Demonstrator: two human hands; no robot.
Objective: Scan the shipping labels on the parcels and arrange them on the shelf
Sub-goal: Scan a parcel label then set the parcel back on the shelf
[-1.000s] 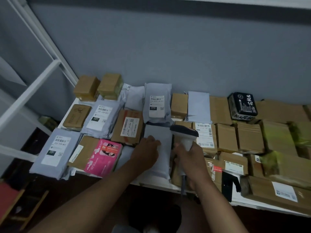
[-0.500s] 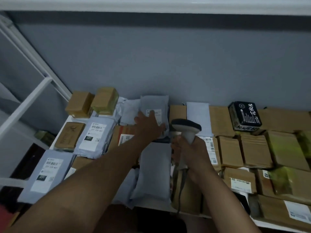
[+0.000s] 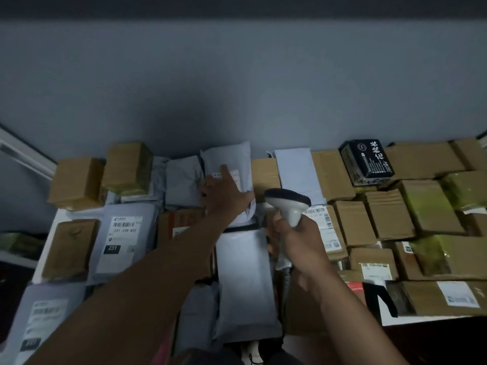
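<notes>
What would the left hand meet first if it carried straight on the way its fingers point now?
The left hand already lies on the grey mailer bag at the back row. Going straight on, it would probably slide over the bag's top edge and meet the grey wall; depth is unclear.

- A plain grey wall [image 3: 237,88] stands behind everything.
- A white metal frame [image 3: 23,154] runs slanted at the left edge.
- A dark band [image 3: 237,6] crosses the top.
- The floor [image 3: 434,343] at the lower right is dark.

dim grey wall [image 3: 237,88] behind.
</notes>
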